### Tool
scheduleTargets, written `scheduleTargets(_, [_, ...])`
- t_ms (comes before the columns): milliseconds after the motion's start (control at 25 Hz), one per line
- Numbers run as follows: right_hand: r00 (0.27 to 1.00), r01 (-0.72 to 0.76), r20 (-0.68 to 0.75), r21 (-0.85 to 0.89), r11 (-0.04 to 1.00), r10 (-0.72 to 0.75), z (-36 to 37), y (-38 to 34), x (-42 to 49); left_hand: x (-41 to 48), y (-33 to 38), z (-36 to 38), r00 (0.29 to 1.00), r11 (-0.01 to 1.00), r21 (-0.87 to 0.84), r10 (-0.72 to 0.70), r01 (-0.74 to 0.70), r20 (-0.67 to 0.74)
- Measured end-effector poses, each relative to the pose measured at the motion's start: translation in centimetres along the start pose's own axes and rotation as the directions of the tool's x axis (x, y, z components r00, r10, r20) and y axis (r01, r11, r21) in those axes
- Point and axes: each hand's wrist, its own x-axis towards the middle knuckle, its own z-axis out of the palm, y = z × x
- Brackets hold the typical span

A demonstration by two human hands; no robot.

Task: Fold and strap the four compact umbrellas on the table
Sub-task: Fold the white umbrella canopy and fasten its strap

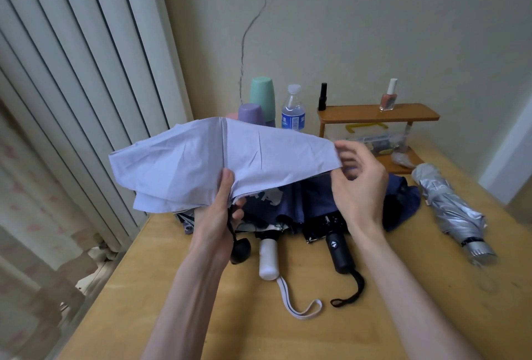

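A lilac umbrella (pixel 218 158) is held up above the wooden table (pixel 259 331), its cloth spread loose. My left hand (pixel 218 215) grips it from below near its black handle (pixel 240 250), thumb pressed on the cloth. My right hand (pixel 357 184) pinches the cloth's right edge. Beneath lie an umbrella with a white handle (pixel 268 257) and a white wrist strap, and a navy umbrella (pixel 331 201) with a black handle (pixel 339 253), both unfolded. A silver umbrella (pixel 449 210) lies rolled at the right.
At the back stand a mint cup (pixel 262 97), a purple cup (pixel 250 112), a water bottle (pixel 293 109) and a small wooden shelf (pixel 377 113) with nail polish bottles and a clear box below. A ribbed white radiator fills the left side.
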Motion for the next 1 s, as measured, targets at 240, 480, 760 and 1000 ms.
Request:
scheduleTargets(240, [0.989,0.147,-0.011,0.001,0.989,-0.147,-0.6,-0.3,0.0,-0.6,-0.4,0.9,1.000,1.000,0.028,0.002,-0.001,-0.022])
scheduleTargets(480, [0.993,0.077,0.081,0.035,0.996,-0.080,-0.7,-1.3,0.5,-0.5,0.0,0.2,0.999,1.000,0.024,0.009,-0.010,0.045])
scheduleTargets(760, [0.964,0.252,-0.061,-0.117,0.961,-0.261,-0.1,-1.8,-0.5,-0.2,0.0,0.4,0.991,0.995,0.001,0.104,-0.105,0.079])
scheduleTargets(1000, [0.946,0.205,0.272,-0.082,0.975,-0.176,-1.7,-1.7,1.1,0.5,0.8,-1.5,0.998,1.000,-0.001,0.009,-0.009,0.066])
